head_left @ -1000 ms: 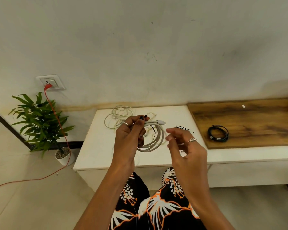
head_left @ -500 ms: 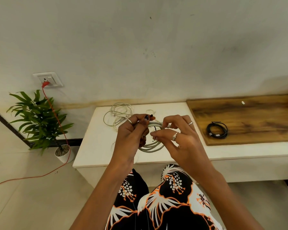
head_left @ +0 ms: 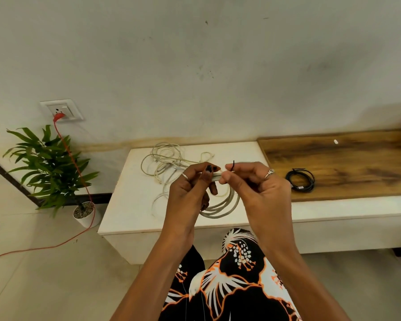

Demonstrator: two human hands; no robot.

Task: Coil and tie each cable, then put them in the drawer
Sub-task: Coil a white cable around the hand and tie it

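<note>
1. The left hand [head_left: 190, 193] and right hand [head_left: 259, 188] cover the top of the coiled white cable [head_left: 220, 208].
2. The black tie [head_left: 233, 165] shows only its tip above the right grip.
3. The wooden surface [head_left: 347, 163] runs off the right edge.

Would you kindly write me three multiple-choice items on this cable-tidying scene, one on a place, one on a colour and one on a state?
1. Where does the black coiled cable lie?
A. on the wooden board
B. on the floor
C. in the plant pot

2. What colour is the cord plugged into the wall socket?
A. blue
B. red
C. green

3. What state is the pale coiled cable in?
A. lying loose on the floor
B. held up by both hands
C. hanging from the socket

Answers:
1 A, the black coil rests on the board's wood grain.
2 B, a red plug and cord run down past the plant.
3 B, the left hand grips the coil and the right hand pinches a black tie at its top.
</note>
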